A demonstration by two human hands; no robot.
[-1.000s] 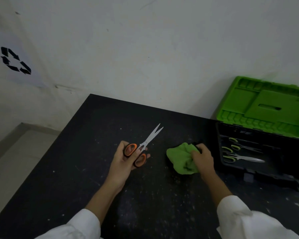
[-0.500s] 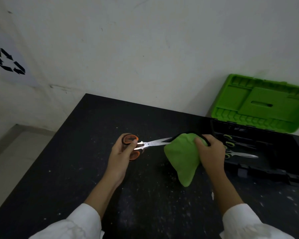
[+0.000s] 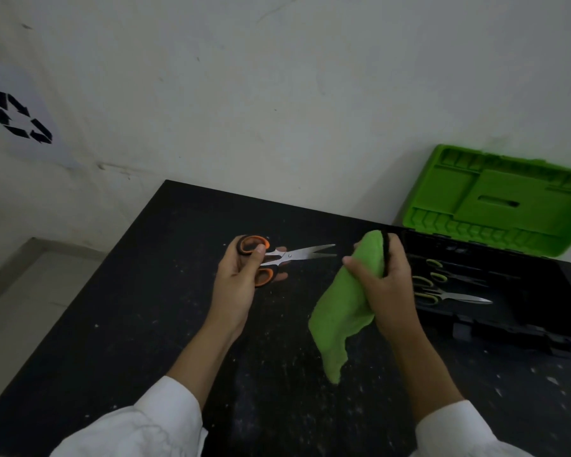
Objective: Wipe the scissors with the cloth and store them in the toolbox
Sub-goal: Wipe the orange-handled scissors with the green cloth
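My left hand (image 3: 241,285) grips the orange-and-black handles of the scissors (image 3: 297,254), held above the table with the steel blades slightly parted and pointing right. My right hand (image 3: 384,285) holds the green cloth (image 3: 340,311) bunched at the top, its tail hanging down toward the table. The blade tips stop a short gap left of the cloth. The toolbox (image 3: 521,311) stands open at the right, black base, green lid (image 3: 508,199) tilted back against the wall.
Several scissors with yellow-green handles (image 3: 442,291) lie inside the toolbox base. The black table (image 3: 112,324) is speckled with white flecks; its left edge drops to a pale floor. A white wall with a recycling symbol (image 3: 22,117) stands behind.
The cloth came up off the table in my right hand. My left hand turned the scissors to point right at it. The blade tips, touching the cloth half a second ago, now sit just clear.
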